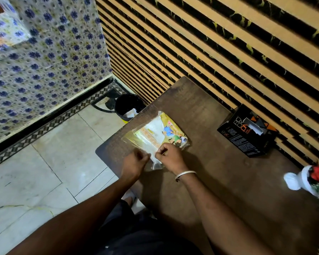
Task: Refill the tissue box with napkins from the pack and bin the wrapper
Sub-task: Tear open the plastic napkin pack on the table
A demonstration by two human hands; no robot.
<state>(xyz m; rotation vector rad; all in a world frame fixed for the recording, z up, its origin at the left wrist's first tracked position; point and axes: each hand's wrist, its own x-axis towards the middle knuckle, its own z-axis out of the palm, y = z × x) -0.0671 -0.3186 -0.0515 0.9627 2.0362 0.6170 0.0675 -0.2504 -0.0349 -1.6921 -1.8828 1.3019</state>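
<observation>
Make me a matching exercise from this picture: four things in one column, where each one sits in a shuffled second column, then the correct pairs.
Things
1. clear plastic napkin pack with yellow print
2. black cardboard tissue box with orange lettering
3. round black waste bin
4. white vase with red flowers

Places
A. on the floor past the table's far corner
B. at the table's right edge
C. against the slatted wall
D. pinched at its near end by both hands

Pairs: 1-D, 2-C, 3-A, 4-B

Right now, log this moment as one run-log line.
phase: opening pack | left hand and right hand: pinching napkin pack near edge | tissue box: on table, apart | bin: on floor beyond table
</observation>
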